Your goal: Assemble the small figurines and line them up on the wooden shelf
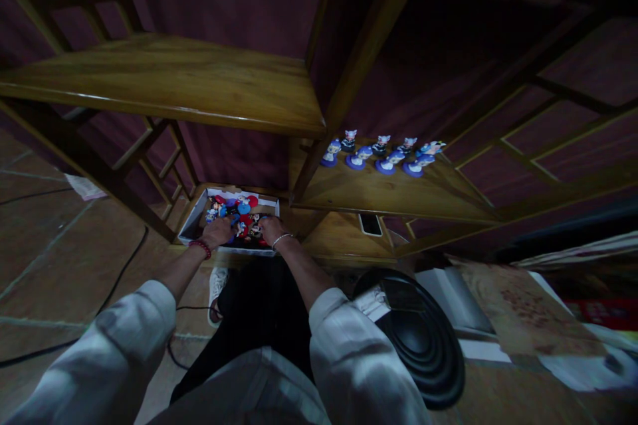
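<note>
Both my hands reach into a shallow white cardboard box [192, 218] on the bottom shelf. Small figurines [244, 209] in red, blue and black lie jumbled inside it. My left hand [218, 232], with a red bead bracelet, is at the box's left part, its fingers curled among the figurines. At the right end of the box is my right hand [272, 229], a light bracelet on its wrist; its fingers are closed too. What either hand grips, if anything, is hidden. On the shelf up to the right stand several purple-based figurines [389, 162] in front of several grey-eared figurines [381, 144].
A wooden shelf board [164, 80] juts out above the box. A phone [370, 224] lies on the lower shelf at right. By my right side are a round black object [419, 339] and cardboard [528, 309]. A black cable [124, 269] crosses the tiled floor at left.
</note>
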{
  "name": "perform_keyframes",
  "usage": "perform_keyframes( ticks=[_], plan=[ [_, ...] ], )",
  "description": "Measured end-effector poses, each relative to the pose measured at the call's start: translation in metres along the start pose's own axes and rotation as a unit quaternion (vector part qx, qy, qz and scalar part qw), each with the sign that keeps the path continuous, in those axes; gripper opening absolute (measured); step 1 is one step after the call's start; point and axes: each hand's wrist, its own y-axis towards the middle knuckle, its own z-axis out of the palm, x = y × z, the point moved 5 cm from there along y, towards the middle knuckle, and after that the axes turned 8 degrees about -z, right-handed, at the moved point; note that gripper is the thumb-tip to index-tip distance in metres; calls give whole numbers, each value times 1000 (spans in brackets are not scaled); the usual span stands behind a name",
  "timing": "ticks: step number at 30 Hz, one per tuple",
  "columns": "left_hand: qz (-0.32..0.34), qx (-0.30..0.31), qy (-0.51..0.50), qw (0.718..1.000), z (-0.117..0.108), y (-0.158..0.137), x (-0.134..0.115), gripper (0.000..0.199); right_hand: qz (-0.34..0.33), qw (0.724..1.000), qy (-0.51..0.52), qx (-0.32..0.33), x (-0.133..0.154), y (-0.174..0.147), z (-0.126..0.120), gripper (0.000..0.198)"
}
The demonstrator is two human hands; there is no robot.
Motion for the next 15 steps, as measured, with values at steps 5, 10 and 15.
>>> perform_keyframes(
  ticks=[5, 10, 15],
  plan=[
    [-11, 16, 9, 1000, 4, 2, -7, 36, 0, 1000, 6, -25, 4, -7, 4, 20],
    [-10, -2, 12, 1000, 8, 6, -5, 32, -4, 999, 15, -38, 8, -10, 8, 22],
    [-15, 0, -36, 999, 10, 11, 1, 27, -6, 998, 34, -46, 12, -13, 8, 22]
  ],
)
